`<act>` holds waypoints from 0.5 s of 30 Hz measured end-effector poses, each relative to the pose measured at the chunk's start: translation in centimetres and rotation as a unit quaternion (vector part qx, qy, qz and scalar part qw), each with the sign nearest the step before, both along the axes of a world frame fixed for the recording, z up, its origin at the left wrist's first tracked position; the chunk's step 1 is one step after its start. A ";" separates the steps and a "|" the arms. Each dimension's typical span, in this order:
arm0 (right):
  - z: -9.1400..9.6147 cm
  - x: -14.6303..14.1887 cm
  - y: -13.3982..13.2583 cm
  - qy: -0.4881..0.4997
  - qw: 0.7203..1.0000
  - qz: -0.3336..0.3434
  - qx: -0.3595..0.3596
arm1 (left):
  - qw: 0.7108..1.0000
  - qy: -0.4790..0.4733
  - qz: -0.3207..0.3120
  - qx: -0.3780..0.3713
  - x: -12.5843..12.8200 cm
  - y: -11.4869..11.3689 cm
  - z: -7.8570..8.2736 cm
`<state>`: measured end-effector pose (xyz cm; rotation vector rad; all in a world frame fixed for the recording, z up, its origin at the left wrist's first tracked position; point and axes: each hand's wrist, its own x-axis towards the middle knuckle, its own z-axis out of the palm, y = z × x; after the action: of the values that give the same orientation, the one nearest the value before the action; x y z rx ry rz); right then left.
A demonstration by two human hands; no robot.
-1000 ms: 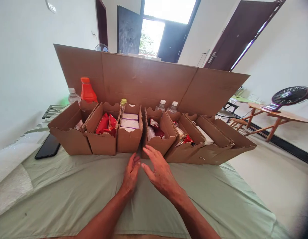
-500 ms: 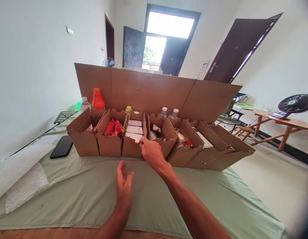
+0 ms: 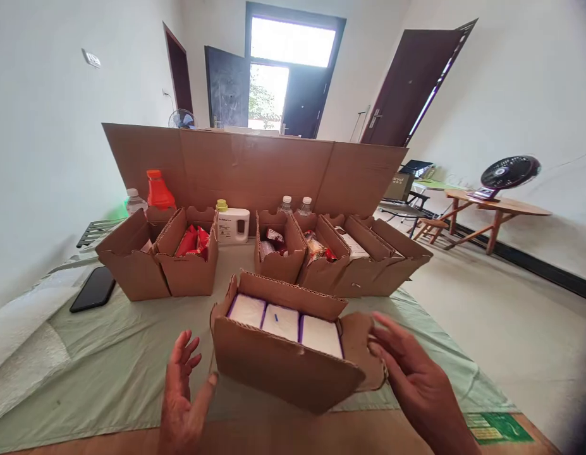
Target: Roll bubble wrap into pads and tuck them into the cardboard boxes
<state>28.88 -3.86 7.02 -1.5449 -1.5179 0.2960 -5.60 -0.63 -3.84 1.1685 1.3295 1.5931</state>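
A cardboard box (image 3: 283, 366) stands at the front of the cloth, turned sideways. Three white packs with purple edges (image 3: 280, 322) fill it in a row. My right hand (image 3: 411, 370) grips the box's right end wall, fingers over its cut edge. To the left of the box, my left hand (image 3: 186, 385) is open, fingers spread, its thumb close to the box's left side; whether it touches I cannot tell. Behind, a white jug with a yellow-green cap (image 3: 233, 224) shows through the gap in the row of boxes.
Left of the gap stand cardboard boxes, one with red packets (image 3: 194, 240); several more boxes (image 3: 363, 275) stand to the right. A cardboard panel (image 3: 255, 164), an orange bottle (image 3: 158, 191) and clear bottles (image 3: 286, 203) are behind. A phone (image 3: 92, 289) and bubble wrap (image 3: 27, 347) lie left.
The box of white packs has come out of the row toward me and turned sideways, with my right hand at its end. My left hand has moved left and spread. The view has shifted right.
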 end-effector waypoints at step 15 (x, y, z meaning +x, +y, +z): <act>-6.6 -1.0 4.0 0.117 0.986 0.077 -0.095 | 0.991 0.019 -0.121 -0.060 6.3 2.4 0.8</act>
<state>27.93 0.14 0.45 -1.4816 -1.4576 0.7053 0.66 1.73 -2.99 1.2400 1.2381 1.3073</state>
